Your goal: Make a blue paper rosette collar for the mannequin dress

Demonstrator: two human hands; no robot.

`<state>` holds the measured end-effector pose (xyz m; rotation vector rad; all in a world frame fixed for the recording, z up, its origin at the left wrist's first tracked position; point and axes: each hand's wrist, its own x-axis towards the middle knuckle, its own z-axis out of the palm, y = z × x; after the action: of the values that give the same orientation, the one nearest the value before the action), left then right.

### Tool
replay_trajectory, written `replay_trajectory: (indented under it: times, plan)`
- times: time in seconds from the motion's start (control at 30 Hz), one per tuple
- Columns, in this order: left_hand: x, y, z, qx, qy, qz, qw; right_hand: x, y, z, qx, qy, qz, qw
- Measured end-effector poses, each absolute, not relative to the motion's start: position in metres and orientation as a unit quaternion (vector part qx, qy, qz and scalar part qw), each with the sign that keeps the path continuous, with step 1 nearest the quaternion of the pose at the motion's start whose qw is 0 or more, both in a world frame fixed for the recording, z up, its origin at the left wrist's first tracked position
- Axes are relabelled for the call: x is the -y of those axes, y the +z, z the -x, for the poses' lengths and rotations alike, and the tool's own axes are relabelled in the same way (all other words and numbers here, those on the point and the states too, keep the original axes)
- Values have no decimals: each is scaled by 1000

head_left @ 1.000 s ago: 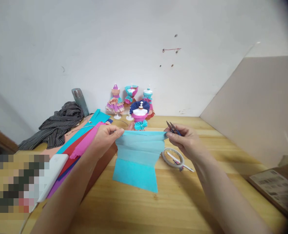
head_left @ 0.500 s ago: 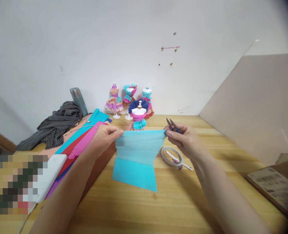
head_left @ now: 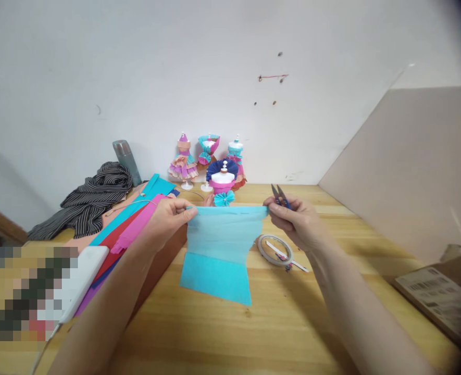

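A sheet of light blue crepe paper (head_left: 221, 250) hangs stretched between both hands, its lower fold resting on the wooden table (head_left: 277, 323). My left hand (head_left: 166, 220) pinches the sheet's top left corner. My right hand (head_left: 297, 219) pinches the top right corner and also holds small blue thread snips (head_left: 280, 195), their blades pointing up and away. A roll of tape (head_left: 275, 250) lies flat just below my right hand.
Several small mannequins in paper dresses (head_left: 214, 165) stand at the wall. Coloured paper sheets (head_left: 128, 229), a white flat object (head_left: 82, 276), a striped cloth (head_left: 89, 200) and a grey flask (head_left: 126, 161) lie left. A cardboard box (head_left: 441, 299) sits at right.
Both hands have lifted slightly and pulled the top edge of the blue paper wider and tauter. The snips rose with my right hand.
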<state>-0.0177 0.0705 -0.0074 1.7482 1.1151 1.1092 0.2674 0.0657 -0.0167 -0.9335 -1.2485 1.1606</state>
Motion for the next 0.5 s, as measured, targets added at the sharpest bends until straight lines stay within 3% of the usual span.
replay_trajectory:
  times: [0.33, 0.5]
  plan:
    - [-63, -1, 16, -414, 414, -680, 441, -55, -9, -281, 546, 413, 410, 603]
    - [-56, 4, 10, -413, 376, -695, 453, -36, -4, -260, 680, 277, 415, 537]
